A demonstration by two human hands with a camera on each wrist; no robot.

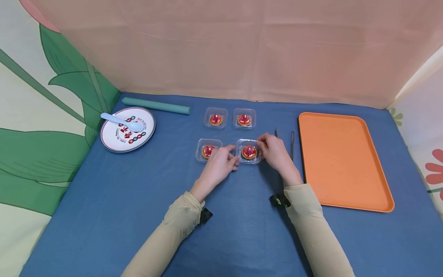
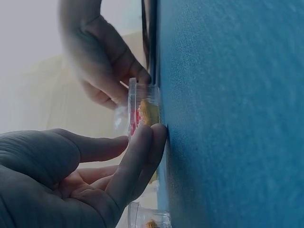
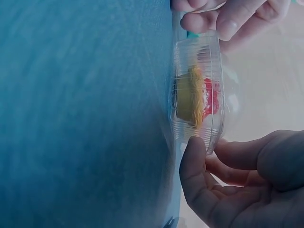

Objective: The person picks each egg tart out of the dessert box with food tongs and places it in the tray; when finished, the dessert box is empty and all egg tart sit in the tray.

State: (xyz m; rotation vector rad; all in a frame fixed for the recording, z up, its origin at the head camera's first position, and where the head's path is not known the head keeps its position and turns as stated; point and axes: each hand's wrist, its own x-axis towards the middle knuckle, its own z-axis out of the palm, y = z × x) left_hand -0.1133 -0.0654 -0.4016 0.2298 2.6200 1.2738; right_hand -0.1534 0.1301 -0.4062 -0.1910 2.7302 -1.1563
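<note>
A clear plastic box (image 1: 248,152) with a red-topped tart (image 3: 197,95) inside sits on the blue table, at the front right of several similar boxes. At its left edge, my left hand (image 1: 219,163) pinches the rim and side between thumb and fingers. The opposite edge is pinched by my right hand (image 3: 242,175), its thumb at the rim and a finger against the side wall. The front left box (image 1: 200,152) is partly hidden behind my left hand in the head view. Two more boxed tarts (image 1: 215,118) stand behind these.
On the right lies an orange tray (image 1: 340,163), with two thin dark utensils (image 1: 292,144) beside it, partly behind my right arm. At the back left are a white plate (image 1: 117,140), a pale blue spoon (image 1: 133,125) on it, and a green rod (image 1: 157,105).
</note>
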